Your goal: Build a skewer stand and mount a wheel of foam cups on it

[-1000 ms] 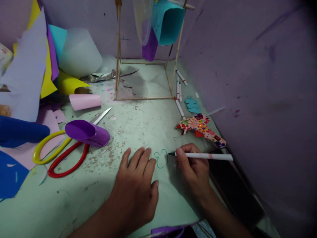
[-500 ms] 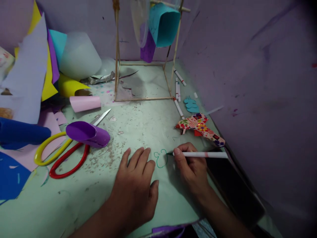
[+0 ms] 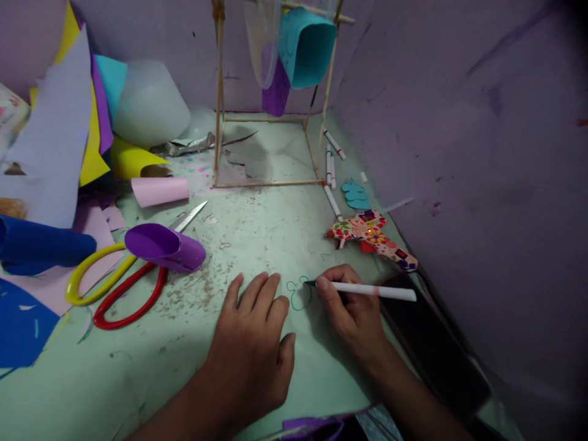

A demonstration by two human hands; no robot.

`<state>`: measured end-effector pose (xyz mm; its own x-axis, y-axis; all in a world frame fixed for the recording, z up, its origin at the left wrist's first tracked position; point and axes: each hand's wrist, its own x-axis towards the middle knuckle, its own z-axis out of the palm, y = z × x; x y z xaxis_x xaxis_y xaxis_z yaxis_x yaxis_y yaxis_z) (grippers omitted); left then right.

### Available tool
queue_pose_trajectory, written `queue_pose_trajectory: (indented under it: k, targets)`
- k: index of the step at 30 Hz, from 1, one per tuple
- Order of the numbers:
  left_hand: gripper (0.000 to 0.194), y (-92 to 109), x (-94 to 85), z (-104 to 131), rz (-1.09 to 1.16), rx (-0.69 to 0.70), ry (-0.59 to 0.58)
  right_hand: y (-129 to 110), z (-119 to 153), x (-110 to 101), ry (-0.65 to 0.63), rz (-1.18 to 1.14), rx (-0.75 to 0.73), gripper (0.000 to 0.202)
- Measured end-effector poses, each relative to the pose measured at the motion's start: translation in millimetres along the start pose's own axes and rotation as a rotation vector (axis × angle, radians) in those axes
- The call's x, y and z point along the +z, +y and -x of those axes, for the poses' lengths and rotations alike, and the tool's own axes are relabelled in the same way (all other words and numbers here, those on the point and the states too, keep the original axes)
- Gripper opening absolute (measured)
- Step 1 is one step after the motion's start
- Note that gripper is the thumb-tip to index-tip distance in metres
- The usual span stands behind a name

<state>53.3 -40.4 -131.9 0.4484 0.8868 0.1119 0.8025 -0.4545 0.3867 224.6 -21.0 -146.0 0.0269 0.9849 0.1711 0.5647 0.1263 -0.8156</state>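
Note:
My right hand (image 3: 351, 312) pinches a white marker (image 3: 376, 290) whose dark tip points left at a small green drawing (image 3: 301, 294). The drawing is a rounded outline with two small loops on top, on the pale green surface (image 3: 257, 239). Just left of it, my left hand (image 3: 255, 343) lies flat with its fingers apart, holding nothing. Farther left, a purple paper tube (image 3: 165, 248) rests over scissors (image 3: 131, 297) with one yellow and one red handle. Beyond my right hand lies a flower-patterned glue gun (image 3: 370, 236).
A stick frame (image 3: 269, 184) stands at the back, with a turquoise paper tube (image 3: 287, 49) hanging in it. Several markers (image 3: 333, 168) and turquoise paper cutouts (image 3: 356, 195) lie right. A dark flat object (image 3: 436, 343) lies beside my right forearm. Coloured paper (image 3: 50, 135) piles up left.
The marker's tip has moved slightly left along the top of the drawing, adding to the right loop. Its rear end has dipped. My left hand stays in place.

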Motion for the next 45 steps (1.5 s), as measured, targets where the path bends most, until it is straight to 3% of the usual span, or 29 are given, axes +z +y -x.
queue_pose_trajectory:
  k: [6,17,29,34,45]
  targets:
    - [0.024,-0.7,1.0,-0.6,0.007,0.001,-0.01,1.5,-1.1,3.6,-0.021,-0.058,-0.003,0.01]
    - [0.023,-1.5,2.2,0.3,0.011,0.007,0.009,-0.9,-5.8,6.9,-0.052,0.01,-0.139,0.007]
    - [0.024,-1.2,1.0,0.3,0.029,0.003,0.003,-1.7,-3.6,5.5,-0.092,0.008,-0.097,0.009]
    - [0.024,-1.2,1.3,-0.1,0.03,0.001,0.004,-1.6,-3.5,4.8,-0.021,0.009,-0.075,0.009]
    - [0.025,-0.7,-0.5,0.1,0.035,-0.002,-0.008,-3.3,-3.0,4.2,-0.045,-0.008,-0.044,0.012]
